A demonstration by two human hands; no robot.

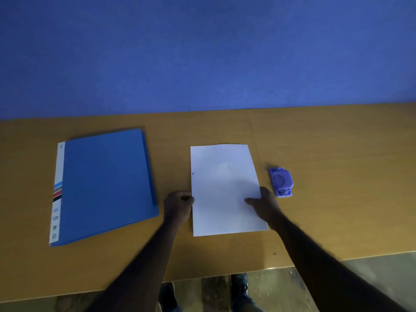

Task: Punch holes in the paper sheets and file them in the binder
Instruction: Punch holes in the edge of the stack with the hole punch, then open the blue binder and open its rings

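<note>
White paper sheets (225, 188) lie flat in the middle of the table, with one small punched hole near the left edge. My left hand (179, 206) pinches the left edge of the paper. On the right edge rests my right hand (264, 204), its thumb lying on top of the sheet. A closed blue binder (105, 185) with a white spine lies to the left of the paper. A small purple hole punch (281, 181) sits on the table just right of the paper, beyond my right hand.
The wooden table (337, 176) runs along a blue wall (202, 52). Its front edge is close to me, and my feet and the floor show below it.
</note>
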